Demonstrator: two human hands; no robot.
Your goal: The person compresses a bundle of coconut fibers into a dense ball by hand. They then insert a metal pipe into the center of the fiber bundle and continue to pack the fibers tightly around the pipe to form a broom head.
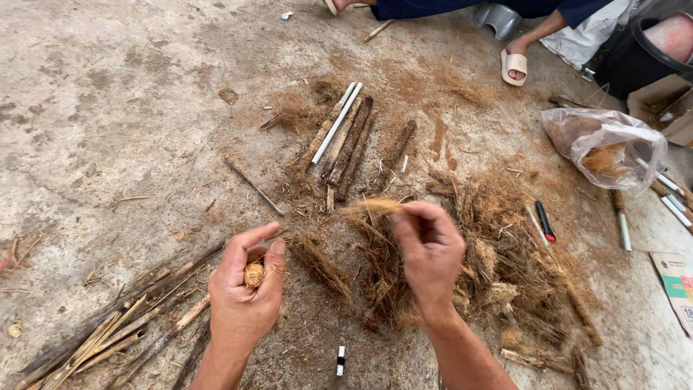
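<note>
Currently your left hand (245, 289) is closed around a small, round, tan ball of wound fibre (253, 275), pinched between thumb and curled fingers, low over the rough grey concrete floor (108, 108). Your right hand (429, 249) is raised just right of it, fingertips pinched on a thin tuft of brown husk fibre (379, 206) that sticks out to the left above the fingers. Ball and tuft are apart. Beneath the right hand lies a loose heap of brown fibre strands (505, 274), spreading toward the floor's right edge. A bundle of split, dry brown sticks (123, 325) lies by the lower left corner, just beside the left wrist. Further up the floor, a row of dark bark-covered sticks with one white rod (345, 141) lies near the middle. A clear plastic bag holding fibre (606, 148) sits near the right edge. Another person's sandalled foot (514, 63) rests at the top edge.
</note>
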